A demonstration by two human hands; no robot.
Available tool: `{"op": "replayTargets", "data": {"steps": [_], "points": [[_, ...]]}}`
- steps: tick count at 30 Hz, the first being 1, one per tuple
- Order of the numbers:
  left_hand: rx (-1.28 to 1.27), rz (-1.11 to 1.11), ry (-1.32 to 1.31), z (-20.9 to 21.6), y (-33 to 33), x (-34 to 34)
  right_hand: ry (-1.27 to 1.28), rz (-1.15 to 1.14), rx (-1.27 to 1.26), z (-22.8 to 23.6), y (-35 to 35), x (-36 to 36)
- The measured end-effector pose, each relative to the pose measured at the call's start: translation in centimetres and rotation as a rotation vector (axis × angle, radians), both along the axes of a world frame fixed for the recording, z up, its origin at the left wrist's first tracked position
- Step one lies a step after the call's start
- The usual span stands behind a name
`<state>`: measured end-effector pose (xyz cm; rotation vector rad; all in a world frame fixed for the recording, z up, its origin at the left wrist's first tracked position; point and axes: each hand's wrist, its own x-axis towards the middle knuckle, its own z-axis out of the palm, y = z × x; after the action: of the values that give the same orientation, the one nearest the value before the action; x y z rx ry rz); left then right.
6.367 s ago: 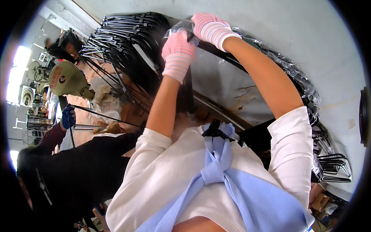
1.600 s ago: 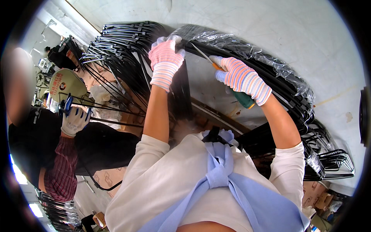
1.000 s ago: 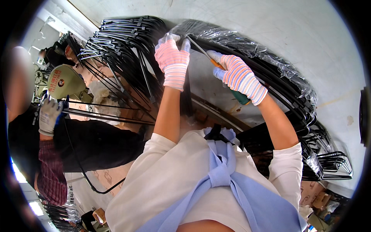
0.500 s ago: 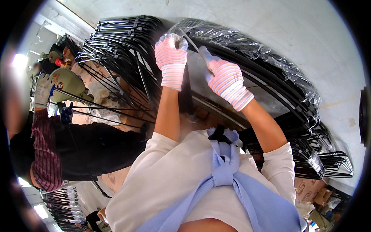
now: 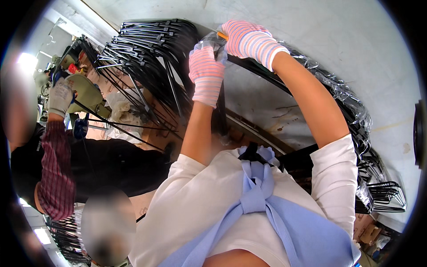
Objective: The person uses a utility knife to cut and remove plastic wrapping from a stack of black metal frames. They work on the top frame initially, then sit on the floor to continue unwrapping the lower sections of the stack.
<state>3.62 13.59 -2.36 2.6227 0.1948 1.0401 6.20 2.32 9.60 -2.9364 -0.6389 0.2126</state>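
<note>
Two bundles of black curved frames lie before you: one wrapped bundle (image 5: pixel 342 95) in clear plastic film, and one bare stack (image 5: pixel 142 49) to its left, its pieces too many and too closely packed to count; the wrapped bundle is the larger, and its long axis sweeps in an arc from the top centre of the view down to the lower right edge, its near end pointing up and left toward your hands; that end sits just beside the bare stack, whose rods fan out toward the left.

Two gloved hands of yours are in view, both in pink-striped knit gloves; your right hand (image 5: pixel 247 39) is closed around an orange-tipped tool (image 5: pixel 222 35), of which only the tip shows past the glove; the tip meets the film at the top end of the wrapped bundle; your left hand (image 5: pixel 205 66) sits just below and left of the right, fingers curled shut on the film-covered end of the bundle; the two gloves touch.

One other person's hand (image 5: pixel 60 95), in a grey glove, shows at the left edge, closed on a thin black rod (image 5: pixel 115 129).
</note>
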Motion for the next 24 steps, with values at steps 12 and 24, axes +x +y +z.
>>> {"op": "replayTargets", "data": {"steps": [12, 24], "points": [[-0.003, 0.064, -0.106, -1.6, 0.4, 1.0, -0.117, 0.106, 0.023, -1.5, 1.7, 1.1], [-0.167, 0.227, 0.037, -5.6, 0.7, 1.1, -0.085, 0.087, 0.053, -1.2, 0.9, 1.7]]}}
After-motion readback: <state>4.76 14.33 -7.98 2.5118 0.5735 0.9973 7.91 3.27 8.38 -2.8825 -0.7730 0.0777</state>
